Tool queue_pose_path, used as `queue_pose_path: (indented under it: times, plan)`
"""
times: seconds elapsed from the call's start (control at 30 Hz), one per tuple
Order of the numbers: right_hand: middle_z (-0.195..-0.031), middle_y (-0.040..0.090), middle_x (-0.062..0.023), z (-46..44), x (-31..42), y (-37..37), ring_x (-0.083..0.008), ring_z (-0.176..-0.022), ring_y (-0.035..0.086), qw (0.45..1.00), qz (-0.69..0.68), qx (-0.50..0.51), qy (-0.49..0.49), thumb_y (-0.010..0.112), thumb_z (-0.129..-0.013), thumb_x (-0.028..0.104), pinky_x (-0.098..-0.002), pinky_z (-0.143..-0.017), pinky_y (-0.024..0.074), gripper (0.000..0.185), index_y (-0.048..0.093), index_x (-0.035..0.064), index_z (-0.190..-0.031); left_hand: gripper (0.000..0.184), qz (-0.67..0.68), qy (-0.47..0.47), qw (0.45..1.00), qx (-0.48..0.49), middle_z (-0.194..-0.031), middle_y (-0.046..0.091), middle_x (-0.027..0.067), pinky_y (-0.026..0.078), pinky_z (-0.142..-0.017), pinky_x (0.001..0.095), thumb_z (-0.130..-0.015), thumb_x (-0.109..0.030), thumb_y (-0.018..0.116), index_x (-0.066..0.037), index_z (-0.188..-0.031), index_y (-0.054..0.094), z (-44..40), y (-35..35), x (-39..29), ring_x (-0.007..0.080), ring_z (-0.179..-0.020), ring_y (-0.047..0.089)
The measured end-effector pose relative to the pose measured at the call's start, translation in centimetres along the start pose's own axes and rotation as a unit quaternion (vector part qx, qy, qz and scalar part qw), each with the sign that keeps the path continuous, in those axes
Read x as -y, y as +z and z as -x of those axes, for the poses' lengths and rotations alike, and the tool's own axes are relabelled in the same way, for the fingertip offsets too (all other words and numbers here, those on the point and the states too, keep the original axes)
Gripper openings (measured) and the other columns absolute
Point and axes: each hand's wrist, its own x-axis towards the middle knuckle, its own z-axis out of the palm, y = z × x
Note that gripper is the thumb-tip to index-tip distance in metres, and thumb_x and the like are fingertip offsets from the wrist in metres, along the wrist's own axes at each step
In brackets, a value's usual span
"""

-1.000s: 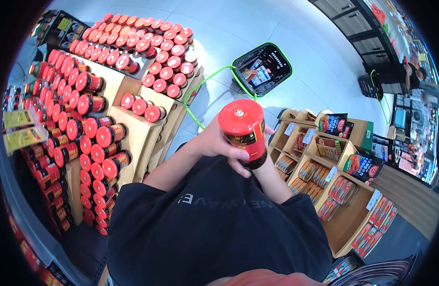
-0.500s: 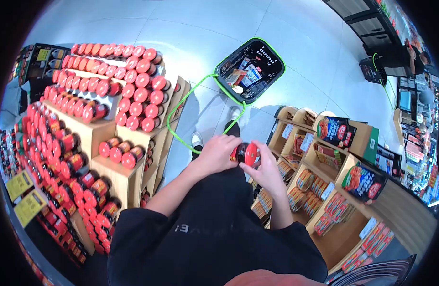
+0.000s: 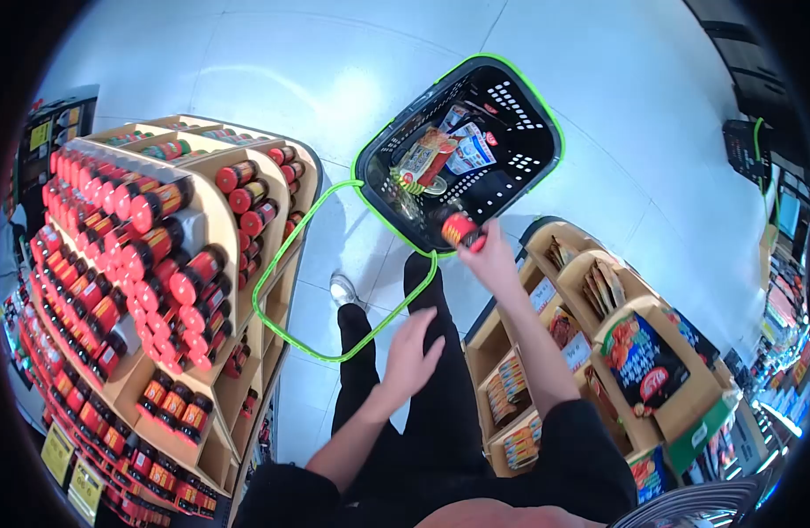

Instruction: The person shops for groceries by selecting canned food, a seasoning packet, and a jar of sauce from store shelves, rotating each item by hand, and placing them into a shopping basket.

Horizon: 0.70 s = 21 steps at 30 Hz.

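Note:
My right hand (image 3: 490,261) is closed around a dark jar (image 3: 462,231) with a red label and red lid. The jar is tilted over the near rim of a black shopping basket (image 3: 526,183) edged in bright green. Inside the basket lie several packets, among them a blue-and-white packet (image 3: 468,148) and a yellow-and-red packet (image 3: 423,158). My left hand (image 3: 414,352) hangs in front of my legs with its fingers apart, holding nothing. Between that hand and the left shelf loops the basket's green handle (image 3: 335,358).
At the left stands a wooden display shelf (image 3: 233,352) stacked with many red-lidded jars. To the right is another wooden shelf (image 3: 568,242) with packets and black printed boxes (image 3: 644,363). A second dark basket (image 3: 745,157) sits on the floor at the far right.
The jar has gone from both hands into my right hand alone and moved forward to the basket. My left hand has let go and dropped back. The view has shifted closer to the basket.

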Motion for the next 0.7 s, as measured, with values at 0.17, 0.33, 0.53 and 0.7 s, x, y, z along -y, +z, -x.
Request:
queue_pose_path:
  times: [0.17, 0.33, 0.53, 0.7]
  plan:
    - [-0.111, 0.054, -0.0293, -17.4, -9.2, 7.9, -0.049, -0.099, 0.058, 0.992, 0.11, 0.014, 0.053, 0.072, -0.072, 0.033, -0.0518, -0.086, 0.0505, 0.066, 0.041, -0.0007, -0.118, 0.076, -0.008, -0.118, 0.952, 0.282, -0.145, 0.035, 0.0268, 0.034, -0.109, 0.0473, -0.085, -0.035, 0.067, -0.002, -0.144, 0.034, 5.1, 7.3, 6.3, 0.0444, -0.135, 0.032]
    - [-0.122, 0.049, -0.0309, -27.0, -13.5, 14.3, -0.0467, -0.109, 0.058, 0.98, 0.167, 0.069, 0.08, 0.076, -0.074, 0.027, -0.0478, -0.093, 0.0503, 0.076, 0.036, 0.0016, -0.133, 0.102, -0.025, -0.246, 0.894, 0.375, -0.156, -0.013, 0.0257, 0.013, -0.103, 0.0757, -0.079, -0.07, 0.059, -0.025, -0.155, 0.007, 7.7, 11.2, 5.4, 0.0555, -0.141, -0.008]
    - [-0.129, 0.045, -0.0322, -30.9, -16.6, 19.4, -0.0441, -0.103, 0.062, 0.979, 0.184, 0.047, 0.076, 0.075, -0.077, 0.034, -0.0451, -0.089, 0.0537, 0.079, 0.034, 0.0041, -0.138, 0.105, 0.004, -0.271, 0.882, 0.386, -0.155, -0.017, 0.0263, 0.01, -0.105, 0.0736, -0.077, -0.076, 0.055, -0.027, -0.155, 0.003, 7.1, 11.1, 5.0, 0.056, -0.14, -0.011]
    - [-0.131, 0.043, -0.0326, -31.6, -16.3, 20.2, -0.0434, -0.105, 0.061, 0.98, 0.146, 0.046, 0.126, 0.073, -0.077, 0.034, -0.045, -0.091, 0.0524, 0.079, 0.034, 0.0016, -0.138, 0.105, 0.011, -0.254, 0.897, 0.362, -0.155, -0.019, 0.0267, 0.009, -0.104, 0.0738, -0.076, -0.078, 0.053, -0.03, -0.155, 0.003, 7.4, 11.8, 5.4, 0.0565, -0.139, -0.011]
